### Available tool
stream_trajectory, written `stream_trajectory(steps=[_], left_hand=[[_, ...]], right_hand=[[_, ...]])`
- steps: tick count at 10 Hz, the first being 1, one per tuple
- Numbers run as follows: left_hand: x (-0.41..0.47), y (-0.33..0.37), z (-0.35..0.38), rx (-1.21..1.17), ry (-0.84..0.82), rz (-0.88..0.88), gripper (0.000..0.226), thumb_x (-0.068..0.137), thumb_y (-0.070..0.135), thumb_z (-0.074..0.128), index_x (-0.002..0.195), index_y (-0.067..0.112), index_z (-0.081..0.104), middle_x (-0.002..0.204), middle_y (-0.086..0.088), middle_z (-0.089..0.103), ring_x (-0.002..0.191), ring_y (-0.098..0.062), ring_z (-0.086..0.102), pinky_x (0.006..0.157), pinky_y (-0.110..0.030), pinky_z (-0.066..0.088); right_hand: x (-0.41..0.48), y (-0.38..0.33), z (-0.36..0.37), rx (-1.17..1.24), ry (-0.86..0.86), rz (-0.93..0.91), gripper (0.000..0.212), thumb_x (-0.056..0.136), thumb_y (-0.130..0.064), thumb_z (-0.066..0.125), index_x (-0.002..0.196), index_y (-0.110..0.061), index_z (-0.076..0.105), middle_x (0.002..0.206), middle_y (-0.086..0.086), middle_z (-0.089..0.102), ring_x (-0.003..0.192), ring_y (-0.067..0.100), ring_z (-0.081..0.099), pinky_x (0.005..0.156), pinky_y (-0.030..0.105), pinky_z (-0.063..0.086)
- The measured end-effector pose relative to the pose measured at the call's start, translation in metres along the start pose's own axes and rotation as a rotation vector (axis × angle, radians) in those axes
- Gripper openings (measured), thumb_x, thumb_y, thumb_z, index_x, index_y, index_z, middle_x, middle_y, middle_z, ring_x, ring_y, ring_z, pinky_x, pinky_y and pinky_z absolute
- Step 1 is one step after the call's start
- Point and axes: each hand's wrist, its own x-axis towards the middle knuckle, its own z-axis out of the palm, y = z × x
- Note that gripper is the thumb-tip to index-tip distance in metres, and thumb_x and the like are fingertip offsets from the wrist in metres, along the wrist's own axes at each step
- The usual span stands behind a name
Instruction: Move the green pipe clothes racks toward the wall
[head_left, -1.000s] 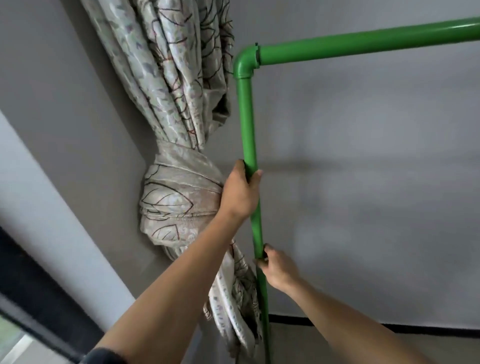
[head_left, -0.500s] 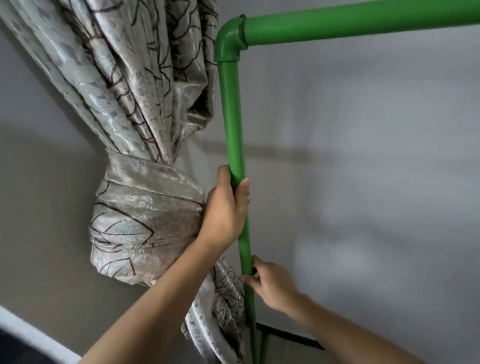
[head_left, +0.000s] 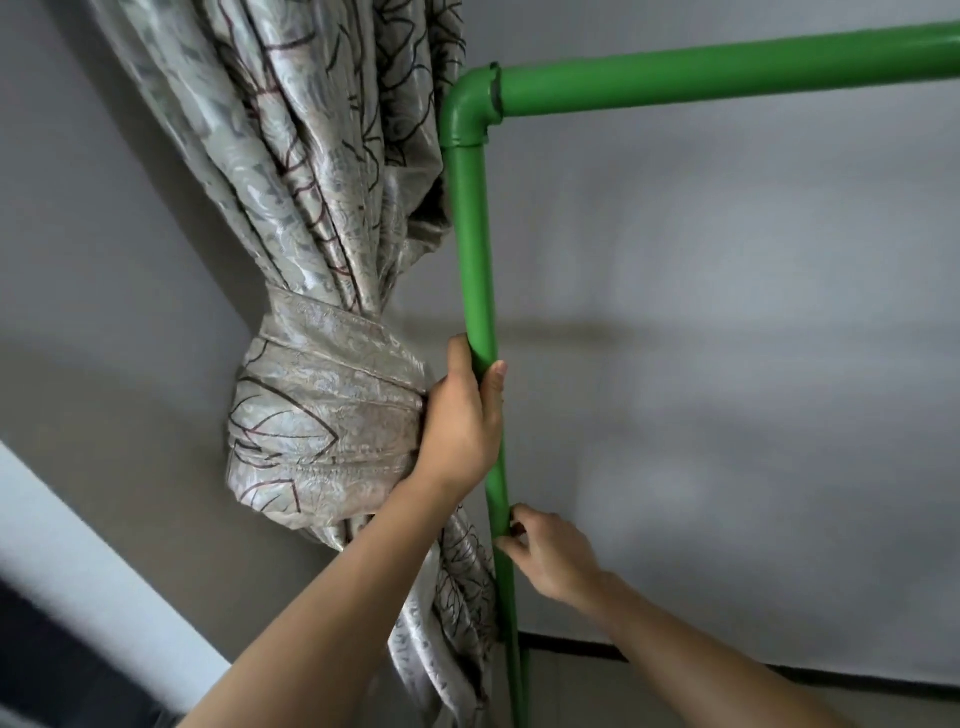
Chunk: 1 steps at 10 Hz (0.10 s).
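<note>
Head view, nearest first: two bare forearms rise from the lower edge toward the upright post (head_left: 475, 249) of the green pipe clothes rack (head_left: 727, 73). Left hand (head_left: 460, 421) is wrapped around the post at mid height, fingers curled behind it, thumb pressed along the front. Right hand (head_left: 550, 551) sits lower on the same post, thumb and fingertips pinching it from the right side. Post runs up to an elbow joint (head_left: 470, 111), from which the top bar extends right and out of frame. Knotted patterned curtain (head_left: 322, 415) hangs directly left of the post; its bundle touches the back of the left hand, and its lower folds lie against the post. Grey wall (head_left: 727, 364) stands behind the rack, with a dark baseboard strip (head_left: 675, 662) along its foot.
</note>
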Motion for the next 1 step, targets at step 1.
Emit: stream_trajectory(steps=[1], left_hand=[[-0.0087,-0.0072,-0.0022,-0.001,-0.016,-0.057,0.015,0.094,0.020,0.045,0.102,0.008,0.042,0.075,-0.019,0.059,0.066,-0.037,0.059,0.059,-0.055,0.051]], right_hand=[[-0.0312,-0.0002,-0.0283,0.103,0.127,0.037,0.032,0.091,-0.037,0.057,0.117,-0.020,0.058,0.108,0.001,0.071,0.098,0.021,0.067,0.082,0.032,0.050]])
